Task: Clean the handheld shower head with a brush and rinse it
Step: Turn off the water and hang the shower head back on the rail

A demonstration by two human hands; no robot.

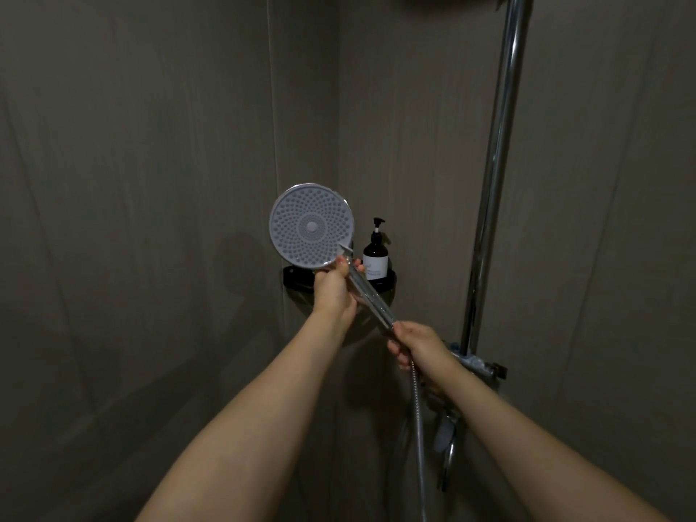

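No legible text anywhere in the frame.

Only candidate: pale label on the dark pump bottle, right of centre, on the black corner shelf; a faint mark and a few rows of small print there, too blurred and dim to read. No brand, number or sign made out on the shower head.

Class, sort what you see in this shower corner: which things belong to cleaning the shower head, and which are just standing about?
Part of the job:
shower head, held at the neck by the left hand and at the handle end by the right hand
hose

Standing about:
pump bottle
corner shelf
riser rail
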